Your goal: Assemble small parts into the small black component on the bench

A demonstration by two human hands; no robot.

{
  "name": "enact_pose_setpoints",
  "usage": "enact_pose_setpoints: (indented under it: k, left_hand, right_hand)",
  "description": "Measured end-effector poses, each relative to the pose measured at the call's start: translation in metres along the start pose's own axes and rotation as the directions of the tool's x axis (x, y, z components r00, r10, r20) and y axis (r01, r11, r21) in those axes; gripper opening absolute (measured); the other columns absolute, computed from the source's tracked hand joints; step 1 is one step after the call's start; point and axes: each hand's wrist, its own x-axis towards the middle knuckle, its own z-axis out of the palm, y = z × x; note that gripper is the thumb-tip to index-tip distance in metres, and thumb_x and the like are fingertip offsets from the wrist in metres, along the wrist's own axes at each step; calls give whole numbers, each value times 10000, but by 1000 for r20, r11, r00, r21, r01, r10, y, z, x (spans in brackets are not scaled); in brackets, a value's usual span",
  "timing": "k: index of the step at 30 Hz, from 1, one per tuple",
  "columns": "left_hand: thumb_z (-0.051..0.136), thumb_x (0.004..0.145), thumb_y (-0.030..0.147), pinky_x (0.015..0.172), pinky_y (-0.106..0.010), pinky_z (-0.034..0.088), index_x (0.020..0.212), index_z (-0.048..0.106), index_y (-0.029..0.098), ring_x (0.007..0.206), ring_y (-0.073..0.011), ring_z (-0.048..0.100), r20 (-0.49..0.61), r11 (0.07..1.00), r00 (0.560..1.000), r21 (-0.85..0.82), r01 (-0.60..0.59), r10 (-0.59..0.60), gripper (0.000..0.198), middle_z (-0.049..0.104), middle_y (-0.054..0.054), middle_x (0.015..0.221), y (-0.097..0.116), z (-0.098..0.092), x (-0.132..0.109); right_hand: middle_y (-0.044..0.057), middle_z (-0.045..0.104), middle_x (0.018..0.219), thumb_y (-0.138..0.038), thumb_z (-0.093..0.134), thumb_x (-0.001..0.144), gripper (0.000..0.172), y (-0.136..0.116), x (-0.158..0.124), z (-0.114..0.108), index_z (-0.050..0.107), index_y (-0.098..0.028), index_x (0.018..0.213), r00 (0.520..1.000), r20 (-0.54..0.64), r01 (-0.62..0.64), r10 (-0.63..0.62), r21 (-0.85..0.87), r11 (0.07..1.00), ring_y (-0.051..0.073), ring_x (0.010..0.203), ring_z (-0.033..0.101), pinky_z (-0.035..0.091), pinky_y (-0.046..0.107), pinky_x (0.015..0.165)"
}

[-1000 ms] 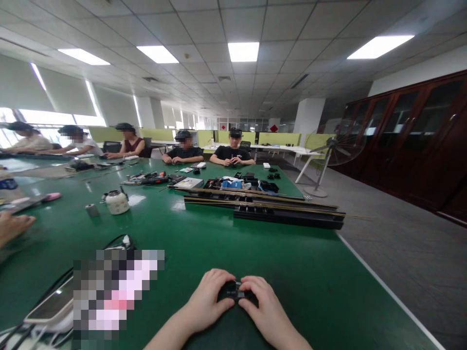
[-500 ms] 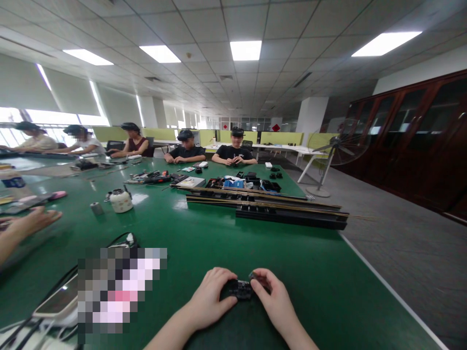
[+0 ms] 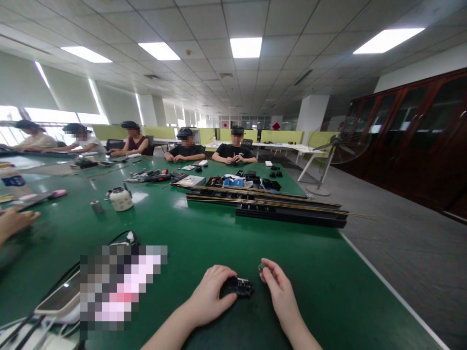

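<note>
At the near side of the green table [image 3: 204, 243], my left hand [image 3: 213, 294] grips a small black plastic part [image 3: 243, 287] by its left end. Fine detail shows on top of this part, but I cannot make out what it is. To its right, my right hand [image 3: 275, 287] pinches a tiny piece [image 3: 261, 267] between thumb and fingertips, raised slightly and apart from the black part. That piece looks greenish and brownish; its kind is too small to tell.
Long black rails [image 3: 292, 216] with thin brass-coloured rods lie across the table ahead. A white pot-like cup [image 3: 121, 199] and a grey cylinder [image 3: 97, 207] stand left. Cables and a phone [image 3: 58, 294] lie nearer. Another person's hand [image 3: 16, 223] shows at far left; several people sit beyond.
My right hand has drawn away from the black part to the right, holding the tiny piece. My left hand stays in place. The other person's hand at far left has moved further left.
</note>
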Motion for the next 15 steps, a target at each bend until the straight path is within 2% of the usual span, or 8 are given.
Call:
enact_pose_setpoints:
  k: [5, 15]
  left_hand:
    - [571, 719, 156, 923, -361, 370, 1055, 553, 236, 1024, -240, 497, 8, 1000, 1000, -5, 2, -2, 346, 590, -47, 1060, 2, -1, 0]
    - [586, 696, 132, 913, -336, 372, 1038, 555, 230, 1005, -223, 506, -8, 1000, 1000, 3, -13, 13, 357, 592, -33, 1038, 1, -2, -1]
  right_hand:
    - [75, 671, 875, -558, 619, 655, 513, 0, 0, -2, 615, -164, 984, 999, -16, -45, 46, 40, 998, 222, 793, 623, 503, 378, 785]
    - [56, 656, 893, -500, 638, 666, 446, 8, 4, -3, 591, -187, 980, 993, -48, -97, 109, 213, 972, 190, 779, 622, 511, 350, 777]
